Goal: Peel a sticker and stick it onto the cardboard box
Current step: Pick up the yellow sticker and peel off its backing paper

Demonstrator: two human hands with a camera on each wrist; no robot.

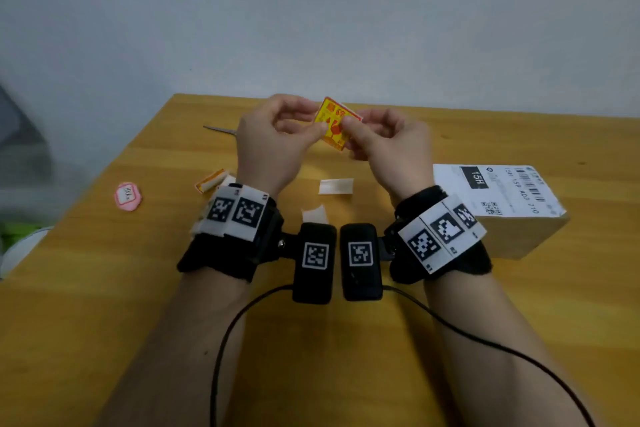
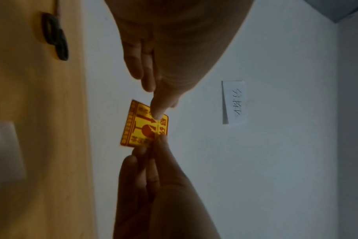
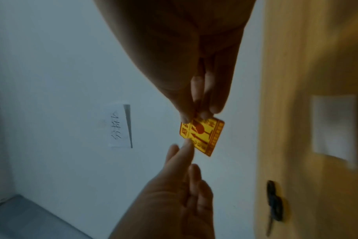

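Observation:
Both hands hold a yellow sticker with red print [image 1: 334, 125] up above the far middle of the wooden table [image 1: 104, 288]. My right hand [image 1: 388, 142] pinches its right side between thumb and fingers [image 3: 194, 111]. The thumb of my left hand [image 1: 275, 142] lies on the sticker's left edge [image 2: 145, 129], its other fingers curled behind. The cardboard box [image 1: 519, 236], with a white shipping label [image 1: 491, 189] on top, lies on the table to the right, apart from both hands.
Scissors [image 1: 218, 130] lie far left behind my left hand. A pink round sticker [image 1: 127, 196] sits near the table's left edge. A curled yellow-edged backing [image 1: 213, 180] and white backing scraps [image 1: 336, 185] lie between my wrists. A paper note [image 2: 234, 102] hangs on the wall.

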